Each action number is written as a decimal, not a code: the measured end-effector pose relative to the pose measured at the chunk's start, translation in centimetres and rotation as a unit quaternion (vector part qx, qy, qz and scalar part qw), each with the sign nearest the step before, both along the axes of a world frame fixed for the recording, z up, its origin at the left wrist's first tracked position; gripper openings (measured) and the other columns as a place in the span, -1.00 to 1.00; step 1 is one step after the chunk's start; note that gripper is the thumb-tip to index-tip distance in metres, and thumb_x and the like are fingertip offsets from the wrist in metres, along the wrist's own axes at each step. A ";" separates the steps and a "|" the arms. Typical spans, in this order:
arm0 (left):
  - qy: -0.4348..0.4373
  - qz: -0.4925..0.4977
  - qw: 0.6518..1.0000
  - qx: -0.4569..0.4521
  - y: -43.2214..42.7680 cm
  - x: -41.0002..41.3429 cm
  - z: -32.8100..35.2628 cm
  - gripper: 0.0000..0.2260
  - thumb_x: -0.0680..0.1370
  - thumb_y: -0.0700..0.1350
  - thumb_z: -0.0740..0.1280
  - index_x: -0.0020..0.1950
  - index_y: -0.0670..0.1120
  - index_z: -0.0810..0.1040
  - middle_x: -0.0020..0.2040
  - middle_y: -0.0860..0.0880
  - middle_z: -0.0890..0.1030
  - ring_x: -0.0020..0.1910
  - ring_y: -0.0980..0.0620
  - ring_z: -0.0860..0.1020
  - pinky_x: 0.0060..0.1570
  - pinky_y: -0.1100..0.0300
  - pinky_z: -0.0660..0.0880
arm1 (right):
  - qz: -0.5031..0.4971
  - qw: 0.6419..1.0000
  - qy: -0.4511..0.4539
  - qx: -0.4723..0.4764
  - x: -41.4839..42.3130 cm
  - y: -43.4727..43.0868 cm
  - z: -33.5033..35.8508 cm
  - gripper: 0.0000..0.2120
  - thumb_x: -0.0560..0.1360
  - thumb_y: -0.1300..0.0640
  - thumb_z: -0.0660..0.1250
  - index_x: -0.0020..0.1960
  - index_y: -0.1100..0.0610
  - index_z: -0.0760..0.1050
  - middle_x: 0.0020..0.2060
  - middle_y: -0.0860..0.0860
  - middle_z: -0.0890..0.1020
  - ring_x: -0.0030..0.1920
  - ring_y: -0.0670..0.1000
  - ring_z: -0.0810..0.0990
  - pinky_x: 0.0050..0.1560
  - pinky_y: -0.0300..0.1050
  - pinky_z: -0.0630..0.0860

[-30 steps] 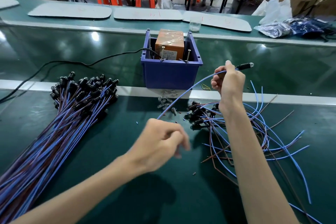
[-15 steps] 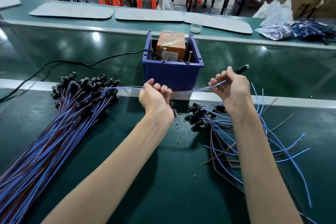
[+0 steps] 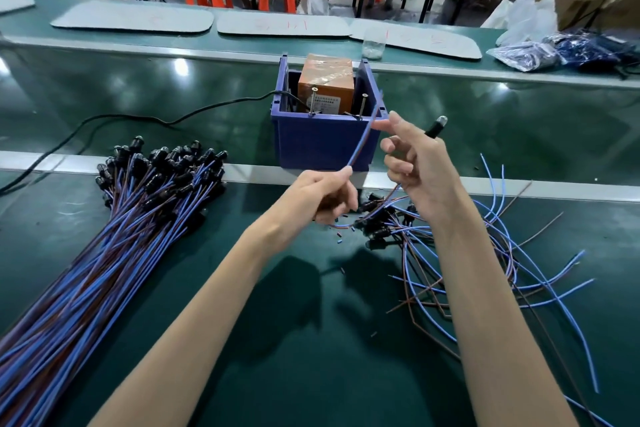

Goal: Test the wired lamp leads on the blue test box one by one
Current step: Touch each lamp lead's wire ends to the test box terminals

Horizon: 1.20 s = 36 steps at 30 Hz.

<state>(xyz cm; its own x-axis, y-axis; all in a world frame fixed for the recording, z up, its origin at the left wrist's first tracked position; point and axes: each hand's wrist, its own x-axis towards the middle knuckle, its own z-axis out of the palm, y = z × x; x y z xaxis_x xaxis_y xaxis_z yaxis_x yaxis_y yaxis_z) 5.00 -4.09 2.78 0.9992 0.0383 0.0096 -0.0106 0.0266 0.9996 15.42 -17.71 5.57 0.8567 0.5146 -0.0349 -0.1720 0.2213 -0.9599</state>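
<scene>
- My left hand [image 3: 322, 196] pinches the lead [image 3: 362, 139] by its blue wire.
- My right hand [image 3: 417, 163] curls round its lamp end.
- The lead slants up in front of the box [image 3: 311, 146], towards its right rim.

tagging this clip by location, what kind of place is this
Most likely a small factory assembly line: a long green conveyor belt, a big bundle of identical lamp leads, and a blue test box with a power cable.
</scene>
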 end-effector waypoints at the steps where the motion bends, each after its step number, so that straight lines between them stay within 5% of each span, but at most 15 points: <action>1: -0.003 -0.027 0.999 0.016 0.2 -0.2 0.1 -0.57 0.59 0.05 0.14 -0.40 -0.02 0.58 -0.52 0.04 0.40 -0.47 0.04 0.23 -0.49 0.32 0.20 | -0.002 1.000 -0.005 0.001 -0.1 0.1 0.0 -0.79 0.56 0.03 0.29 -0.04 0.14 0.61 -0.41 -0.07 0.40 -0.55 -0.18 0.15 -0.53 -0.32 0.00; 7: 0.005 -0.103 0.993 0.054 1.4 -0.6 0.1 -0.61 0.62 0.01 0.13 -0.25 -0.12 0.63 -0.47 0.03 0.44 -0.46 0.07 0.27 -0.43 0.32 0.24 | 0.013 0.997 -0.054 0.045 -0.8 0.4 0.3 -0.79 0.59 0.18 0.25 -0.15 0.21 0.59 -0.42 -0.04 0.45 -0.54 -0.17 0.15 -0.58 -0.38 0.09; 13: 0.023 -0.098 0.994 0.038 2.6 -0.8 -0.1 -0.63 0.59 0.02 0.15 -0.24 -0.10 0.65 -0.45 0.02 0.42 -0.46 0.08 0.25 -0.44 0.37 0.26 | 0.074 0.993 -0.019 0.091 -1.2 0.8 0.5 -0.67 0.60 -0.01 0.15 -0.09 0.19 0.57 -0.42 -0.01 0.47 -0.57 -0.17 0.18 -0.59 -0.39 0.12; 17: 0.023 -0.104 0.993 0.060 3.0 -0.8 0.0 -0.66 0.60 0.02 0.17 -0.17 -0.09 0.66 -0.41 0.00 0.43 -0.42 0.03 0.25 -0.43 0.34 0.26 | 0.014 0.993 -0.100 0.056 -1.6 1.1 0.4 -0.74 0.62 0.17 0.20 -0.18 0.20 0.54 -0.46 -0.04 0.43 -0.57 -0.17 0.16 -0.59 -0.37 0.09; 20: -0.002 -0.043 0.999 0.029 2.4 -0.5 0.5 -0.62 0.59 0.10 0.18 0.02 -0.21 0.55 -0.42 0.06 0.42 -0.50 0.13 0.23 -0.49 0.39 0.23 | -0.001 0.993 -0.121 -0.003 -2.3 1.4 0.1 -0.76 0.60 0.21 0.24 -0.21 0.24 0.55 -0.47 -0.04 0.46 -0.58 -0.20 0.24 -0.58 -0.38 0.11; 26: -0.045 0.085 0.993 0.070 0.8 0.3 0.4 -0.77 0.65 -0.15 0.18 -0.20 -0.11 0.44 -0.53 0.18 0.29 -0.57 0.23 0.23 -0.54 0.44 0.16 | -0.004 0.995 -0.097 -0.029 -3.4 1.4 -1.2 -0.88 0.56 0.28 0.30 -0.15 0.21 0.54 -0.46 -0.03 0.55 -0.59 -0.17 0.20 -0.58 -0.35 0.11; 36: -0.052 0.134 0.988 0.056 -0.3 0.4 -0.1 -0.78 0.67 -0.17 0.13 -0.15 -0.10 0.44 -0.53 0.11 0.32 -0.54 0.18 0.20 -0.51 0.38 0.16 | -0.009 0.993 -0.113 -0.040 -2.5 0.7 -1.6 -0.90 0.50 0.30 0.36 -0.18 0.20 0.60 -0.33 0.09 0.69 -0.59 -0.20 0.25 -0.56 -0.39 0.18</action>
<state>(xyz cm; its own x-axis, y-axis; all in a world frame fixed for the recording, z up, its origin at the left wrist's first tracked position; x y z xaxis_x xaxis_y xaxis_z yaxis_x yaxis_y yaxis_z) 5.41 -4.34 2.69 0.9465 0.2950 0.1306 -0.1050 -0.1011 0.9893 12.95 -17.02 3.96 0.8562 0.5027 0.1197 0.0534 0.1444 -0.9881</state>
